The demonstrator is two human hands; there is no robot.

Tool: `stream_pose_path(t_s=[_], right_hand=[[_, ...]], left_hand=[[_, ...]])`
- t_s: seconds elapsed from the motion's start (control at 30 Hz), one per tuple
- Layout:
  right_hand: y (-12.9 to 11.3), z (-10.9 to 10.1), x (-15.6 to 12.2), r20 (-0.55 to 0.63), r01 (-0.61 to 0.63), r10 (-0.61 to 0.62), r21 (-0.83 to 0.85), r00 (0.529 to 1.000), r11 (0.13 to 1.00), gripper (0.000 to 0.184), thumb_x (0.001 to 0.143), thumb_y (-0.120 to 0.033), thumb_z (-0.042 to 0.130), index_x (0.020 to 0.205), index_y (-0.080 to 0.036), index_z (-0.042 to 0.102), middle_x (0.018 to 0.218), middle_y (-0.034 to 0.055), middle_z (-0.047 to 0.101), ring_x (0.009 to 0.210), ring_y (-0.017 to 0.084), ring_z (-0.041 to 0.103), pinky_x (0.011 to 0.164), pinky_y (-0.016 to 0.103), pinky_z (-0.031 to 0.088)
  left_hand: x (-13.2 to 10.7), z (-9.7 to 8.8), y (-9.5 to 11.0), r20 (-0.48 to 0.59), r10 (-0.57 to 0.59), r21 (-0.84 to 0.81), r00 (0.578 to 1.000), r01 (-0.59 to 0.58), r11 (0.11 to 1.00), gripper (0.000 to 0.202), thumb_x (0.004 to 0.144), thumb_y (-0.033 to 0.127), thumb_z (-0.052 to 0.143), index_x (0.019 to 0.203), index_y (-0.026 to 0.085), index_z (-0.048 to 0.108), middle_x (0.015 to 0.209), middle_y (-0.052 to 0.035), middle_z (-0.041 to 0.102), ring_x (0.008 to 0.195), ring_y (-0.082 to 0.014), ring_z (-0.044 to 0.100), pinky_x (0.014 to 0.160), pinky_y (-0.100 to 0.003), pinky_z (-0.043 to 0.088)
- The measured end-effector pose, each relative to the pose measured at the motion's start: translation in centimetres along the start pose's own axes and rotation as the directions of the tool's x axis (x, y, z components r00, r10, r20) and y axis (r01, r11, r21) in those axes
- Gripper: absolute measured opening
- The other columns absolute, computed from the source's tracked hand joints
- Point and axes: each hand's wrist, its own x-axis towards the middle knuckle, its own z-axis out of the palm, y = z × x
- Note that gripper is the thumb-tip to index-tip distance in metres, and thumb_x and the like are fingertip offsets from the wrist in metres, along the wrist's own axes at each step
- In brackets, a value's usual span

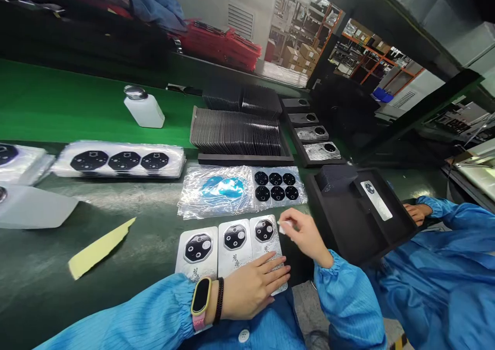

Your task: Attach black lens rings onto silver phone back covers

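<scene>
Three silver phone back covers (235, 248) with round black camera rings lie side by side near the table's front edge. My left hand (253, 284) lies flat on the lower part of the middle and right covers, fingers stretched out. My right hand (303, 234) hovers just right of the rightmost cover, fingers pinched on a small white piece (282, 228) near that cover's camera ring. Behind the covers lies a clear sheet with several black round stickers (277, 186) and a crinkled plastic film with a blue patch (219, 190).
A black tray of stacked dark plates (237, 133) stands behind. A black foam tray (359, 216) with one cover sits at right, beside another person's hand (416, 213). A white bottle (144, 107), bagged black rings (119, 160) and a yellow strip (101, 247) lie at left.
</scene>
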Motion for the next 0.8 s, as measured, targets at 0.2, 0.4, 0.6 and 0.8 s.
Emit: stream_pose_path(t_s=[0.2,0.4,0.6,0.8], right_hand=[[1.5,-1.0,-4.4,0.019,-0.312,0.332,0.396,0.943,0.864,0.031,0.074,-0.048,0.065,0.067,-0.02,0.054,0.058,-0.0052,0.044,0.052,0.01,0.04,0.05,0.024,0.036],[2.0,-0.1,-8.3,0.099,-0.44,0.464,0.538,0.88,0.719,0.041,0.065,-0.058,0.072,0.067,-0.02,0.057,0.06,-0.0038,0.047,0.052,0.01,0.038,0.05,0.024,0.034],[1.5,0.5,-8.8,0.284,-0.509,0.484,0.743,0.827,0.434,0.04,0.058,-0.048,0.081,0.059,-0.018,0.055,0.065,-0.0004,0.057,0.049,0.007,0.034,0.049,0.022,0.028],[0.3,1.2,-6.7,0.351,-0.446,0.317,0.84,0.881,0.309,0.038,0.061,-0.041,0.081,0.06,-0.017,0.052,0.047,-0.0069,0.044,0.043,0.005,0.03,0.042,0.02,0.017]], left_hand=[[-0.2,0.0,0.1,0.001,0.023,0.04,1.0,-0.023,0.999,0.05,0.09,0.026,0.047,0.135,0.004,0.044,0.14,-0.0161,0.051,0.133,-0.0305,0.042,0.111,-0.048,0.033],[-0.4,0.5,1.0,-0.101,0.067,0.217,0.993,-0.044,0.975,0.037,0.092,0.011,0.04,0.125,0.005,0.054,0.128,-0.0145,0.062,0.125,-0.0314,0.052,0.105,-0.046,0.041],[-0.7,-0.8,1.7,-0.269,0.185,0.299,0.945,-0.101,0.949,0.037,0.092,0.008,0.036,0.121,0.002,0.058,0.12,-0.0168,0.066,0.118,-0.0336,0.057,0.106,-0.048,0.039],[-1.2,-2.0,2.4,-0.426,0.418,0.435,0.802,-0.223,0.872,0.027,0.088,0.01,0.047,0.099,0.01,0.071,0.103,-0.0077,0.075,0.107,-0.0262,0.064,0.104,-0.041,0.046]])
